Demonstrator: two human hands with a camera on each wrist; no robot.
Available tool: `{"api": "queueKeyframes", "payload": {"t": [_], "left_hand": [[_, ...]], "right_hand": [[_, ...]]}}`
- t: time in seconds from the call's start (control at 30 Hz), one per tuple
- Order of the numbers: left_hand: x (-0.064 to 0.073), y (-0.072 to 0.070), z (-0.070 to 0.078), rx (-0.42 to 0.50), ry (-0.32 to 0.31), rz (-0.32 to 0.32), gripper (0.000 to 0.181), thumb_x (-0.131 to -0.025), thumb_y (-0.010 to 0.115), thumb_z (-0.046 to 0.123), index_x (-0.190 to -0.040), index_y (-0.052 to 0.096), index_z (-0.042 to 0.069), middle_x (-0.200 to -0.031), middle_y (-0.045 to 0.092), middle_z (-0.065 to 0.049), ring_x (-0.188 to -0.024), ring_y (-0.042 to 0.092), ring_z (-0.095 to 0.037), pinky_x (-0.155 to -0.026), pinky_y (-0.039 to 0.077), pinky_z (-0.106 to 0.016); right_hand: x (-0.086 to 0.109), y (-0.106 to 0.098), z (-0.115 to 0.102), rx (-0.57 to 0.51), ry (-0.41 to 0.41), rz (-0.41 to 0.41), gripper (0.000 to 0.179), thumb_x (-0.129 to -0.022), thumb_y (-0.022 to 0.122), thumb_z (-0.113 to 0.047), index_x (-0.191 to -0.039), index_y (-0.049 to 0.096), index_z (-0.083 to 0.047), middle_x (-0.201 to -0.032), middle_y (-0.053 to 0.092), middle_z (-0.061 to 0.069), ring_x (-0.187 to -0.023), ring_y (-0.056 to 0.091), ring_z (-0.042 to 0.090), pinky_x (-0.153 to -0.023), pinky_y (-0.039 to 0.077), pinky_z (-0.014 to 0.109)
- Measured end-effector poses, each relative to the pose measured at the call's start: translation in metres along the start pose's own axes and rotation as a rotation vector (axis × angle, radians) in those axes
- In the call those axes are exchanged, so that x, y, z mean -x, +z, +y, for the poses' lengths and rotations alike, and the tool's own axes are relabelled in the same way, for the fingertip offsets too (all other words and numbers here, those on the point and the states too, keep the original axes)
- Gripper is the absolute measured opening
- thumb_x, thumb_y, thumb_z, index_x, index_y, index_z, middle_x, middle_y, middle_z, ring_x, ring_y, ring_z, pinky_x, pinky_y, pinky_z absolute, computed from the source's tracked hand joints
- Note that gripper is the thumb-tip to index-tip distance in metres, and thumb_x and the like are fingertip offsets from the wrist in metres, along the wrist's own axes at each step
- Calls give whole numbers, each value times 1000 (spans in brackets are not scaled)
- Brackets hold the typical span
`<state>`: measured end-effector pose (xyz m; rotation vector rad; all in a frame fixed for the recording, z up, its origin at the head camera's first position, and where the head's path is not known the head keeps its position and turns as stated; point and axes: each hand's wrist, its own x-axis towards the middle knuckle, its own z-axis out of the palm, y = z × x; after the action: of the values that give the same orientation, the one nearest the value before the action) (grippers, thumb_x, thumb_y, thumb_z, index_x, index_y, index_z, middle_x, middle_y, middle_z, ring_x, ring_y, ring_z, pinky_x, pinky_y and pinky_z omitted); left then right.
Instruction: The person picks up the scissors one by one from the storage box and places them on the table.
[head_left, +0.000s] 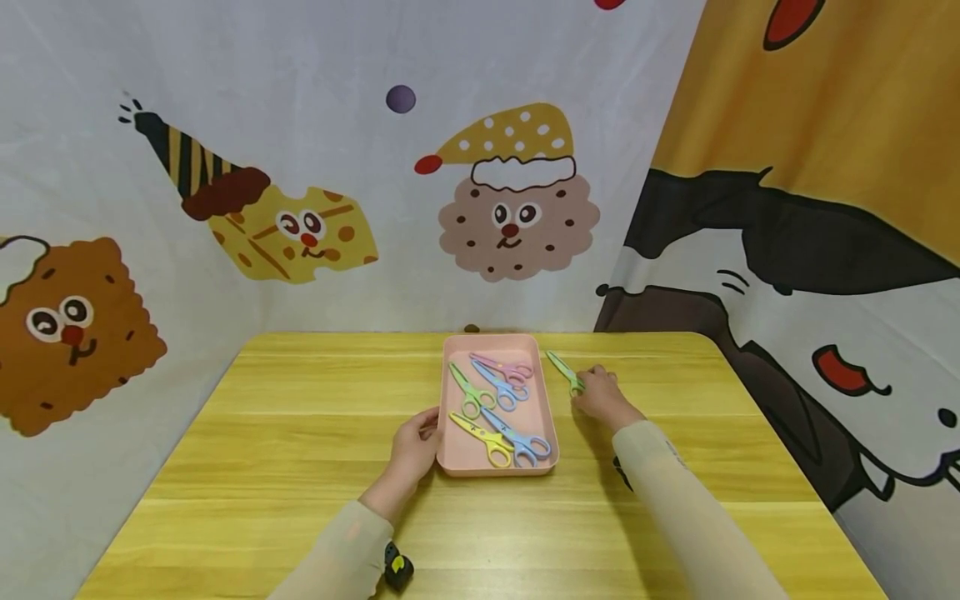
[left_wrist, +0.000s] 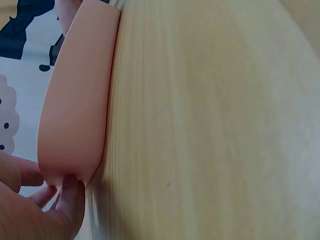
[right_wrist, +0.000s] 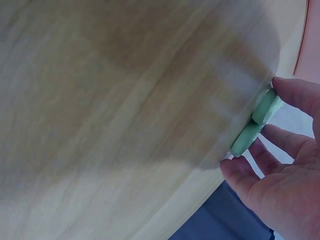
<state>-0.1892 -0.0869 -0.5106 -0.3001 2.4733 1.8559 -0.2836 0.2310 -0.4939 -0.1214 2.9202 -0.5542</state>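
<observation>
A pink tray [head_left: 471, 457] stands on the table and holds several scissors. My left hand [head_left: 414, 446] grips its left side; in the left wrist view the fingertips [left_wrist: 71, 192] touch the tray's wall [left_wrist: 75, 100]. To the right of the tray, my right hand [head_left: 604, 397] holds green scissors [head_left: 562, 370] by the handles, blades pointing away. In the right wrist view, thumb and fingers surround the green handle loops [right_wrist: 246, 139], close to the tabletop. Inside the tray are pink scissors [head_left: 501, 366], small blue scissors [head_left: 491, 379], green scissors [head_left: 467, 387], yellow scissors [head_left: 472, 429] and larger blue scissors [head_left: 504, 428].
The wood-grain table [head_left: 300, 450] extends to both sides of the tray and in front of it. Behind it hangs a pale cloth [head_left: 322, 67] with cartoon figures. A dark wrist device [head_left: 398, 568] is on the left sleeve.
</observation>
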Motion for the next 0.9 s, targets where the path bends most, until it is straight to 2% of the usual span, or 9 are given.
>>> {"api": "queueKeyframes", "payload": {"t": [0.23, 0.43, 0.73, 0.9], "left_hand": [[0, 0, 0, 5, -2, -2, 38, -93, 54, 3, -131, 54, 0, -121, 58, -18, -108, 59, -27, -89, 54, -32], [1, 0, 1, 2, 4, -1, 38, -93, 54, 3, -131, 53, -1, -122, 58, -18, -108, 59, -28, -89, 54, -32], [1, 0, 0, 4, 9, 1, 38, -93, 54, 2, -130, 53, -1, -122, 58, -18, -108, 59, -28, -89, 54, -32], [-1, 0, -1, 8, 11, 0, 38, -93, 54, 2, -131, 53, -1, -121, 58, -18, -108, 59, -28, -89, 54, -32]], "right_hand": [[6, -3, -3, -32, 9, 22, 60, -88, 61, -18, -140, 39, 5, -141, 32, 30, -127, 27, 49, -100, 37, 61], [8, -3, -8, -60, 2, 55, 61, -89, 62, -21, -141, 39, 2, -142, 33, 27, -129, 27, 47, -101, 37, 60], [11, -1, -17, -38, -59, 115, 60, -89, 62, -25, -140, 41, 0, -142, 34, 27, -129, 29, 48, -102, 36, 61], [14, 0, -25, -62, -107, 155, 60, -90, 62, -25, -141, 40, -1, -144, 33, 26, -131, 28, 49, -104, 33, 62]]}}
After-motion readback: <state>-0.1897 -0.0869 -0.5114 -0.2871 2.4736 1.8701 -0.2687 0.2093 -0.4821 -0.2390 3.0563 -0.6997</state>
